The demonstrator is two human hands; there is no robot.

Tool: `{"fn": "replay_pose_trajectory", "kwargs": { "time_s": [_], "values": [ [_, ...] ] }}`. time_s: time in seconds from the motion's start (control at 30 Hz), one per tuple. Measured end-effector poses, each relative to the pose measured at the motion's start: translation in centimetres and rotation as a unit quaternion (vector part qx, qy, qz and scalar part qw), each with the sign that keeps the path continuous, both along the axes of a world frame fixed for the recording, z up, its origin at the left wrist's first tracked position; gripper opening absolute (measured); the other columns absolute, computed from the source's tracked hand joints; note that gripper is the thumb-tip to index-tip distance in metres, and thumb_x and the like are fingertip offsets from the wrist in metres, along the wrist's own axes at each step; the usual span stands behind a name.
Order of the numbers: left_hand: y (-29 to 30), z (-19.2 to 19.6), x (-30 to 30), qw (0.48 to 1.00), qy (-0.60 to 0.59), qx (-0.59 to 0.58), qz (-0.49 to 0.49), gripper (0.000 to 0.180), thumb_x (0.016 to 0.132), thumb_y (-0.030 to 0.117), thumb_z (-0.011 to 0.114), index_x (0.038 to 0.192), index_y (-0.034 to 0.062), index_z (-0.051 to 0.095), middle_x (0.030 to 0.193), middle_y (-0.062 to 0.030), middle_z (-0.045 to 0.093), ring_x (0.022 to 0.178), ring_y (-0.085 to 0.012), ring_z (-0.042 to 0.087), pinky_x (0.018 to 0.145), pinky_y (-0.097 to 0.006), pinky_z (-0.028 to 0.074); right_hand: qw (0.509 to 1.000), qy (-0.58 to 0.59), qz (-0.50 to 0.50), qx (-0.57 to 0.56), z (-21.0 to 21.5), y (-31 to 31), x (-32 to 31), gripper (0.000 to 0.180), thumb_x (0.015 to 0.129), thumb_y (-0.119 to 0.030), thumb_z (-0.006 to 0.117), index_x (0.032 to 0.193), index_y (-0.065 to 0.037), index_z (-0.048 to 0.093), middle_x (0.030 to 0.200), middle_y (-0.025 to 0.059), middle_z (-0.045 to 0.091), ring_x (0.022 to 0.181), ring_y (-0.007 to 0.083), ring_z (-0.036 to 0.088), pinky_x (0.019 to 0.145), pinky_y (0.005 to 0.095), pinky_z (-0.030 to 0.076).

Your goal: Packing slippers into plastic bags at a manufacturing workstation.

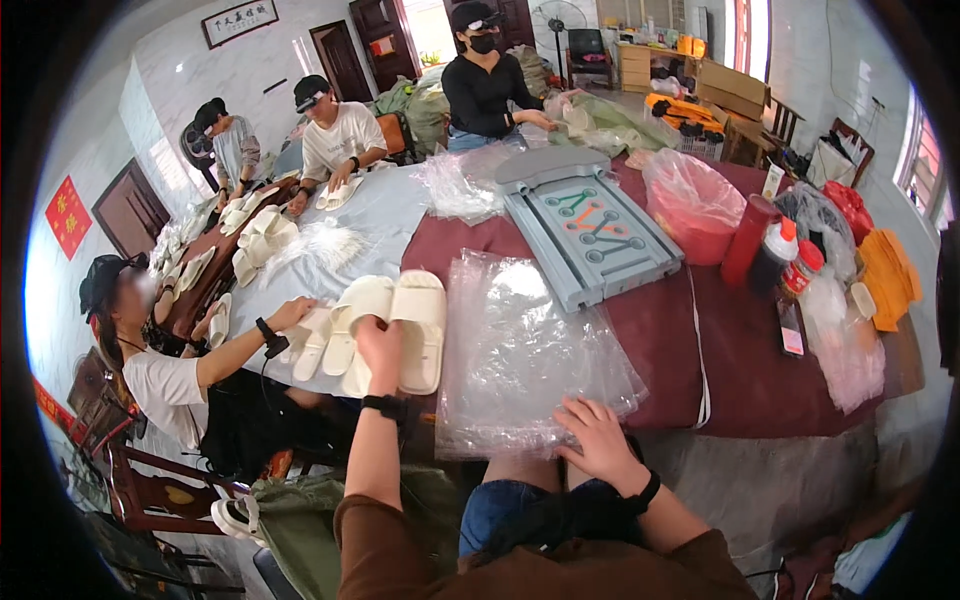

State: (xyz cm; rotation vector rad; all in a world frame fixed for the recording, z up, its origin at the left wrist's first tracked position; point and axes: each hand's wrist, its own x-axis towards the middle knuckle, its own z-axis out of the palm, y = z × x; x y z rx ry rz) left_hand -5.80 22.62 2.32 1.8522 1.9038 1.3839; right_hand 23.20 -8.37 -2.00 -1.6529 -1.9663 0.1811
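- Gripping from below, the person's left hand (379, 343) in the head view is closed around a pair of cream-white foam slippers (405, 325), held side by side with the soles facing the camera, just left of the frame's centre.
- Right hand (597, 436), lower centre, lies flat with fingers spread on the near edge of a stack of clear plastic bags (525, 350); it presses on them and pinches nothing.
- That stack of bags lies in the middle of the frame on a dark red tablecloth (720, 350), touching the held slippers' right side.
- Beyond the bags, upper centre, sits a grey plastic tray with tool-shaped recesses (590, 225), tilted slightly.
- Right of the tray stand a red plastic basin covered with clear film (692, 205), a red cylinder-shaped container (748, 240) and a dark sauce bottle with a white cap (775, 255).
- At the left of the frame, a seated person's hand (290, 315) rests on more cream slippers (318, 345) lying on a pale grey cloth (385, 215).
- Across the upper left and top, three other people sit at the table with slippers in front of them.
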Motion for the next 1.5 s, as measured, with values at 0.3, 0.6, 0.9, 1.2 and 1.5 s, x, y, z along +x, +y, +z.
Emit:
{"fn": "replay_pose_trajectory", "kwargs": {
  "time_s": [0.3,0.6,0.9,1.2,1.5],
  "values": [
    [-10.3,9.7,4.3,0.951,-0.248,0.03,-0.181,0.015,0.08,0.003,0.069,0.091,-0.0049,0.062,0.072,-0.007,0.064,0.06,-0.0129,0.059,0.054,-0.029,0.048,0.995,0.091,0.0,0.029,2.5,0.5,-0.1,0.069,0.079,-0.039,0.08,0.134,-0.005,0.055,0.145,0.0166,0.048,0.136,0.0389,0.04,0.109,0.051,0.034],
    [-14.4,2.4,15.5,0.944,-0.254,-0.04,-0.208,0.019,0.08,0.007,0.072,0.087,-0.0048,0.058,0.072,-0.0117,0.066,0.059,-0.0191,0.064,0.055,-0.032,0.049,0.87,0.492,-0.015,0.003,7.2,3.7,-0.8,0.071,0.091,-0.013,0.068,0.15,0.0,0.03,0.121,0.017,0.063,0.085,0.0193,0.067,0.073,0.0326,0.052],
    [-18.4,-2.7,12.2,0.927,-0.091,-0.1,-0.349,0.035,0.082,0.014,0.078,0.11,-0.0023,0.066,0.114,-0.0173,0.067,0.095,-0.0246,0.07,0.07,-0.032,0.058,0.975,0.16,-0.126,-0.09,2.2,6.4,5.1,0.058,0.088,-0.012,0.064,0.143,-0.004,0.045,0.105,0.0224,0.065,0.095,0.0402,0.063,0.084,0.0486,0.051],
    [-21.0,-3.5,7.0,0.934,0.163,-0.003,-0.317,0.055,0.08,0.034,0.079,0.125,0.0068,0.065,0.141,-0.0234,0.052,0.135,-0.0517,0.039,0.111,-0.052,0.037,0.991,-0.004,-0.13,0.006,2.2,8.7,0.7,0.035,0.088,-0.036,0.068,0.103,-0.004,0.069,0.104,0.0161,0.066,0.094,0.0357,0.065,0.078,0.0451,0.052],
    [-21.3,-3.0,6.0,0.91,0.139,-0.025,-0.389,0.058,0.08,0.035,0.079,0.13,0.01,0.063,0.146,-0.0201,0.05,0.132,-0.0496,0.044,0.108,-0.052,0.04,0.993,0.016,-0.116,-0.034,0.3,14.4,-2.3,0.042,0.092,-0.041,0.062,0.084,0.0,0.07,0.081,0.0199,0.068,0.076,0.0374,0.067,0.071,0.0474,0.053]
  ]
}}
